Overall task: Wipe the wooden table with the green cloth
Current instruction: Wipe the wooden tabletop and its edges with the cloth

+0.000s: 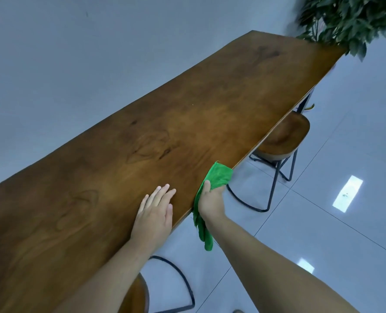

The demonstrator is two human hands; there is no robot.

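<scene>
A long wooden table (165,123) with a dark brown top runs from the lower left to the upper right, against a grey wall. My right hand (210,199) grips the green cloth (218,175) at the table's near edge; the cloth's upper part lies over the edge and its tail (204,233) hangs down below my wrist. Flat on the tabletop, just left of the cloth, rests my left hand (155,213), palm down with fingers spread and holding nothing.
A round wooden stool (282,138) on a black wire frame stands tucked under the table's near edge. Another stool (137,294) stands under my left arm. A leafy plant (350,21) is at the table's far end. Glossy white floor tiles (322,211) lie to the right.
</scene>
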